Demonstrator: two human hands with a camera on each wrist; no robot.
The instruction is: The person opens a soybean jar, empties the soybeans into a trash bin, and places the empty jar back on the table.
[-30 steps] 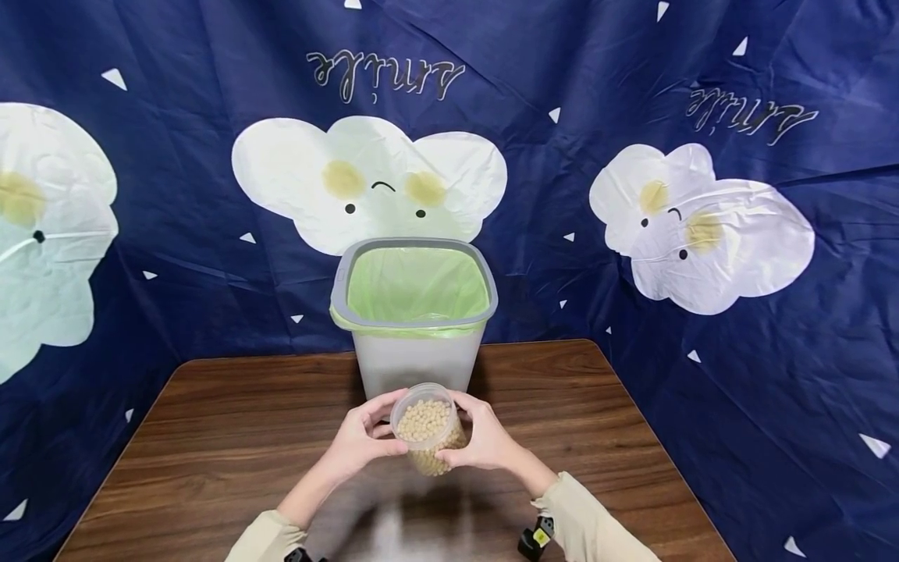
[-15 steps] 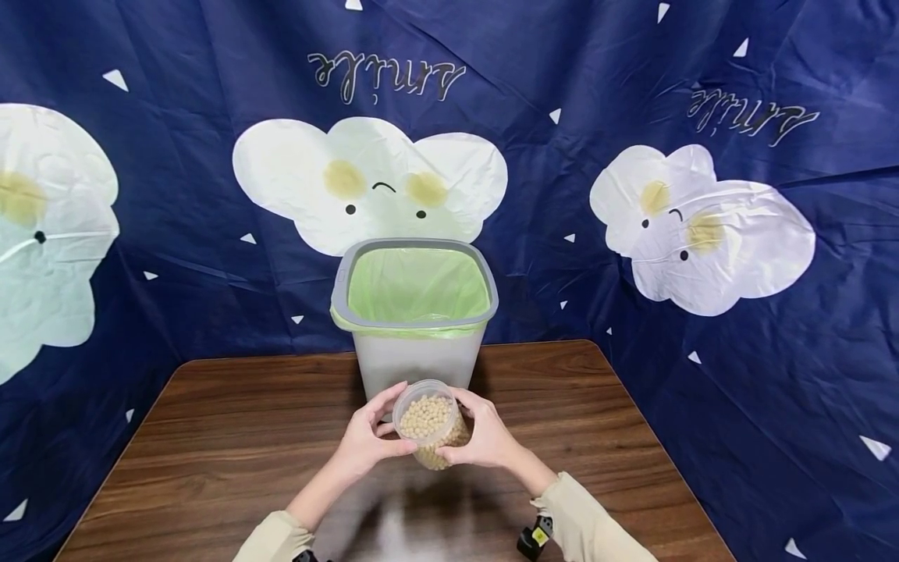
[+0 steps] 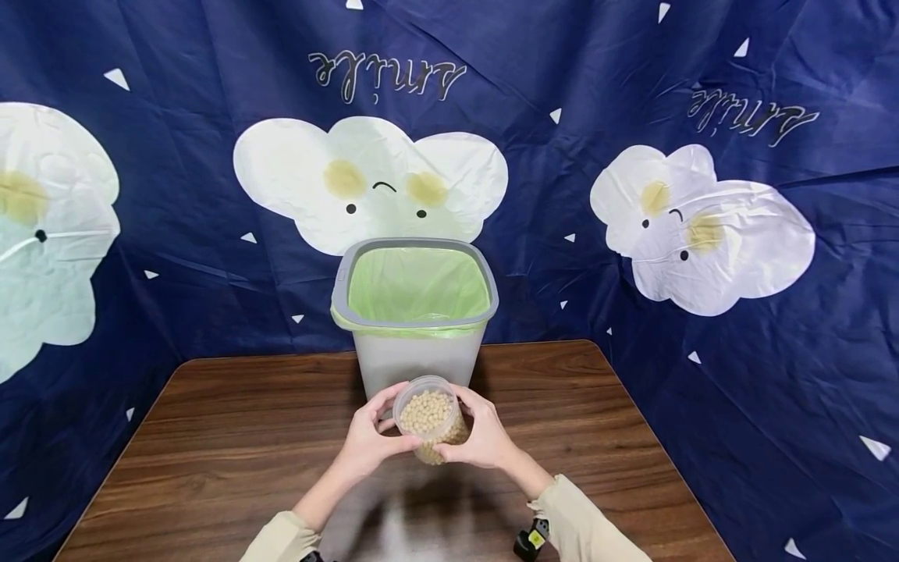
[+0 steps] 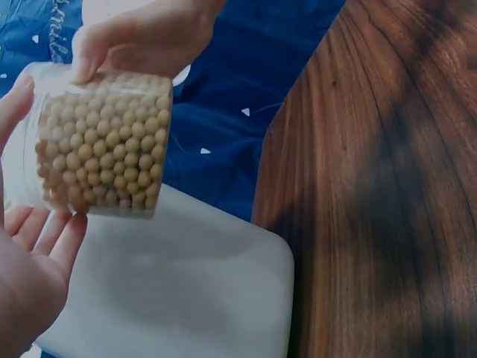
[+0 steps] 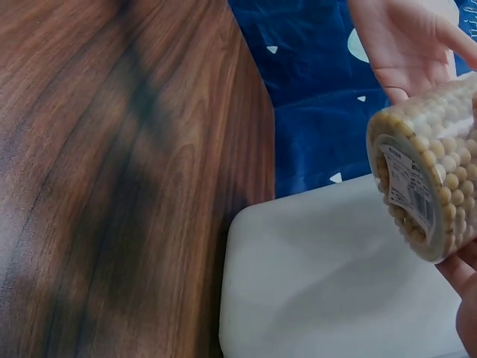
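A clear plastic jar (image 3: 426, 414) filled with small, round, beige beans, like soybeans, is held up between both hands above the table. Its mouth tips toward the head camera, and I see no lid on it. My left hand (image 3: 368, 439) grips the jar's left side, thumb near the rim. On the other side my right hand (image 3: 486, 437) holds it with the thumb low across the front. A white label with a barcode (image 5: 408, 186) shows on the jar's base in the right wrist view.
Just behind the jar stands a pale grey waste bin (image 3: 414, 359) with a grey rim, lined with a green bag (image 3: 417, 285). Beneath is a brown wooden table (image 3: 267, 437). A dark blue cloth (image 3: 548, 179) printed with clouds hangs around the back and sides.
Both hands and the jar have shifted slightly up in the head view, toward the bin. The grip looks much the same, and the bin has not moved.
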